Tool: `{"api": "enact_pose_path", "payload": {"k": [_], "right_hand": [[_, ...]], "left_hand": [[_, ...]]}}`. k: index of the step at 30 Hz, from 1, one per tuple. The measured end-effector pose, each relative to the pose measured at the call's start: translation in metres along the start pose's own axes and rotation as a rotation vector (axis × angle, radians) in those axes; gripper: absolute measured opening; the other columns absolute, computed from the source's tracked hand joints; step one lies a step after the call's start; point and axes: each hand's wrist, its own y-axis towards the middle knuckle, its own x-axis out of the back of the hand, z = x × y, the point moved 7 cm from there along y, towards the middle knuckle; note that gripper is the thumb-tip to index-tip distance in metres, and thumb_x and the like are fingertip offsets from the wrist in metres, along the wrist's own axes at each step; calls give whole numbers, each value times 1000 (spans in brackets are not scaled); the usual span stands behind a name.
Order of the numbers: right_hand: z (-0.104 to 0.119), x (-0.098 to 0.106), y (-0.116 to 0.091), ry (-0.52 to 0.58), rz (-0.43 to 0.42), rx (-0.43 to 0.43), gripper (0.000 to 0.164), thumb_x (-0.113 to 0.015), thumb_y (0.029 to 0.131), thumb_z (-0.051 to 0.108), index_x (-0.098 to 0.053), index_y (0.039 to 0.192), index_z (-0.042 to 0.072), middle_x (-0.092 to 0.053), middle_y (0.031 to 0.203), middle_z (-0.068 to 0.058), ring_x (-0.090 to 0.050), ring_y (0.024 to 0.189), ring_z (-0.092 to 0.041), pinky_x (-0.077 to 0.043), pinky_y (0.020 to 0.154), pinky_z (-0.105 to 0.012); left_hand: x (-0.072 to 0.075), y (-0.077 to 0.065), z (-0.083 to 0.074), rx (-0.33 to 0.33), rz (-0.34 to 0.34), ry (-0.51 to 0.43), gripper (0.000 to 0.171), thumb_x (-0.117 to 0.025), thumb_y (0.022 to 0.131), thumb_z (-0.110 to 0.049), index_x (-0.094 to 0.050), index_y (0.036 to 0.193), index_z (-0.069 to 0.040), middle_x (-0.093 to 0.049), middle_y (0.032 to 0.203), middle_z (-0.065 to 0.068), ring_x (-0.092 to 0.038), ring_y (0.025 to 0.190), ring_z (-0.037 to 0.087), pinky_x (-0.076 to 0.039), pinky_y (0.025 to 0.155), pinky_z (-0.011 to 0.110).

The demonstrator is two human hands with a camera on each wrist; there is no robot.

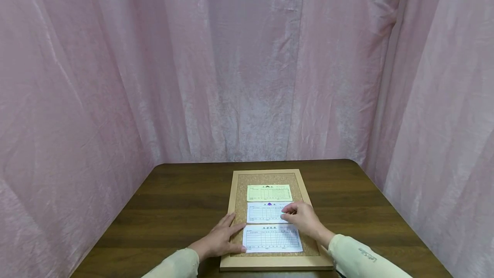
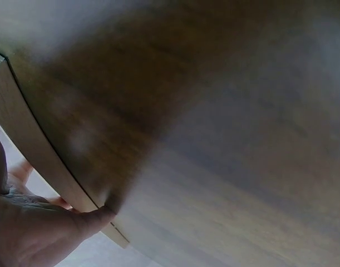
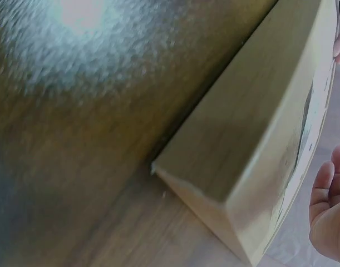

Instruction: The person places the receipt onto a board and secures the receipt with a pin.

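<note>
Three printed form slips lie in a column on a wood-framed cork board [image 1: 241, 183]. At the top is a pale green slip [image 1: 269, 193], with a small dark spot at its upper edge. A purple pushpin [image 1: 269, 204] sits at the top of the middle white slip [image 1: 264, 213]. The lowest white slip [image 1: 272, 239] shows no pin. My left hand [image 1: 221, 237] rests over the board's left frame, thumb at the lowest slip's left edge. Bent fingers of my right hand [image 1: 305, 218] hover over the middle slip's right end; I cannot tell whether they pinch something small.
The board lies on a dark brown wooden table [image 1: 185, 196], near its front edge. Pink curtains [image 1: 251, 76] hang behind the table and along both sides. In the right wrist view, a corner of the board's frame [image 3: 231, 128] stands up thick from the tabletop.
</note>
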Motion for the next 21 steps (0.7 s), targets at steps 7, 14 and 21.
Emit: {"api": "enact_pose_path", "payload": {"k": [7, 14, 21], "right_hand": [[4, -10, -1, 38, 65, -1, 7, -78, 84, 13, -74, 87, 7, -64, 77, 4, -55, 72, -10, -46, 63, -23], [5, -16, 0, 63, 92, 2, 9, -78, 85, 13, -74, 89, 6, -65, 77, 4, -55, 71, -11, -46, 62, -23], [4, -22, 1, 64, 98, 29, 6, -78, 84, 11, -75, 87, 7, -65, 77, 5, -55, 70, -8, -47, 61, -22]], "left_hand": [[0, 0, 0, -4, -1, 9, 76, -75, 84, -53, -51, 147, -17, -19, 160, 24, -13, 146, 47, -23, 107, 70], [0, 1, 1, -4, 1, 2, 77, -74, 84, -54, -51, 147, -17, -19, 160, 24, -13, 146, 47, -23, 107, 69], [1, 0, -1, -3, 1, 3, 77, -74, 84, -54, -51, 147, -17, -19, 160, 24, -13, 146, 47, -23, 107, 69]]}}
